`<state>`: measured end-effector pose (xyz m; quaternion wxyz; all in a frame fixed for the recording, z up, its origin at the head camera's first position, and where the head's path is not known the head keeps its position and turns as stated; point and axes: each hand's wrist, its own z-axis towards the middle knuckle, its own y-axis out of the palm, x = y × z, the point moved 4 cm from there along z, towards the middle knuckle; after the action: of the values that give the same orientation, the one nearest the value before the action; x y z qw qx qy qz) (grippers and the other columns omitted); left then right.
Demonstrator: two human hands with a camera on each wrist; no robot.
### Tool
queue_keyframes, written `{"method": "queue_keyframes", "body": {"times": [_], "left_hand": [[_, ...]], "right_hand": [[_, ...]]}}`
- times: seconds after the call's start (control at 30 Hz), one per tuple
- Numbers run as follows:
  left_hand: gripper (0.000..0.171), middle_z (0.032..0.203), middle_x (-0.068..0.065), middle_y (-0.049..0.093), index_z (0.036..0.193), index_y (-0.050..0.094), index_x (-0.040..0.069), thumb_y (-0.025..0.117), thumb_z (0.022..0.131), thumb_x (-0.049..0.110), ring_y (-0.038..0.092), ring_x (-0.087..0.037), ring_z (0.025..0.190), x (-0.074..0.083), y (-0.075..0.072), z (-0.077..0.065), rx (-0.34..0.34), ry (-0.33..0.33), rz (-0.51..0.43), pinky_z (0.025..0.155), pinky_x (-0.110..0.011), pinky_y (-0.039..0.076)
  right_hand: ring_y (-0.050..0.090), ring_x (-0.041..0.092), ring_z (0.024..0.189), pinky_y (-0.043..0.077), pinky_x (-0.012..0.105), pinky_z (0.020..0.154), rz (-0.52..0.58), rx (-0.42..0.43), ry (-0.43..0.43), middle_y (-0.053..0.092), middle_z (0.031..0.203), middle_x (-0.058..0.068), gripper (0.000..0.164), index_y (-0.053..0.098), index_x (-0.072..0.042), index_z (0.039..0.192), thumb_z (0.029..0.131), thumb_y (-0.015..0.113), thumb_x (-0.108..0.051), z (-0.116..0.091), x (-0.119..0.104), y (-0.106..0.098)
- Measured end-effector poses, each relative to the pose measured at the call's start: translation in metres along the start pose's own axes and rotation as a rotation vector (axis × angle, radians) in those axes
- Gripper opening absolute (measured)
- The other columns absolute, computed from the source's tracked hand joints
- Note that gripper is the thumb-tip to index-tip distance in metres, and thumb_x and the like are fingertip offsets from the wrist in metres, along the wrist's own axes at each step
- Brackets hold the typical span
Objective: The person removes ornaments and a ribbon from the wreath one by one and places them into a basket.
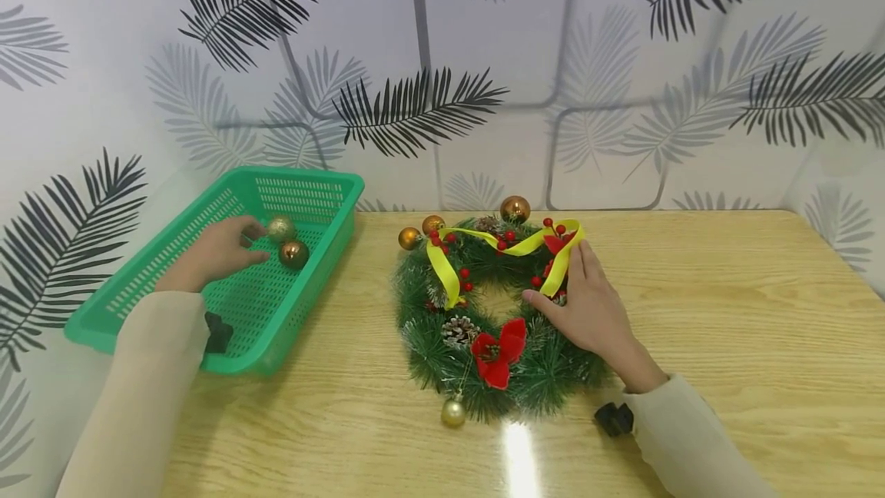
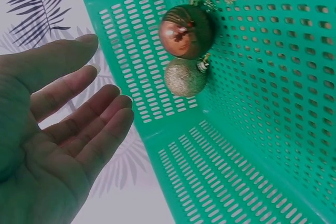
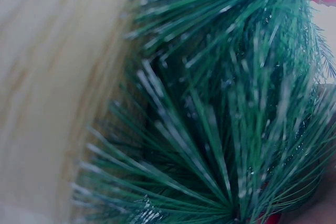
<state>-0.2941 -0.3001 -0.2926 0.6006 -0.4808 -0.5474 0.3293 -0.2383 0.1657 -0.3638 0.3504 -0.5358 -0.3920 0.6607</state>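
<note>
My left hand hovers inside the green basket, fingers loosely spread and holding nothing. Just beyond its fingertips lie a glittery gold ball ornament and a shiny copper ball ornament. The left wrist view shows the palm apart from both balls. On the table a green wreath lies flat, with a yellow ribbon looped over its upper part. My right hand rests on the wreath's right side, fingers extended by the ribbon, thumb toward the central hole. In the right wrist view, needles hide most of that hand.
The wreath bears a red flower, a pine cone, red berries and several ball ornaments, including a gold one at its lower edge. The wooden table meets a leaf-patterned wall behind.
</note>
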Motion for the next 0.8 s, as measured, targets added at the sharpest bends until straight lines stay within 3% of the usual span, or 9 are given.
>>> {"method": "queue_keyframes", "body": {"times": [0.23, 0.8], "left_hand": [[0.044, 0.126, -0.031, 0.053, 0.124, 0.051, -0.009, 0.062, 0.090, 0.016, 0.052, -0.048, 0.113, 0.011, -0.003, 0.002, 0.017, 0.046, 0.004, 0.091, -0.058, 0.045], [0.043, 0.128, -0.028, 0.053, 0.127, 0.050, -0.009, 0.060, 0.091, 0.013, 0.052, -0.043, 0.114, 0.072, -0.012, 0.002, 0.021, 0.125, 0.001, 0.092, -0.054, 0.046]], "right_hand": [[0.010, 0.046, 0.143, 0.025, 0.059, 0.111, -0.009, -0.004, 0.000, 0.002, 0.156, 0.030, 0.104, 0.004, 0.012, 0.147, 0.089, 0.050, -0.061, 0.000, 0.000, 0.001], [0.009, 0.046, 0.143, 0.023, 0.059, 0.112, -0.013, -0.007, -0.003, 0.001, 0.156, 0.030, 0.104, 0.004, 0.013, 0.147, 0.090, 0.048, -0.062, 0.000, -0.001, 0.000]]}}
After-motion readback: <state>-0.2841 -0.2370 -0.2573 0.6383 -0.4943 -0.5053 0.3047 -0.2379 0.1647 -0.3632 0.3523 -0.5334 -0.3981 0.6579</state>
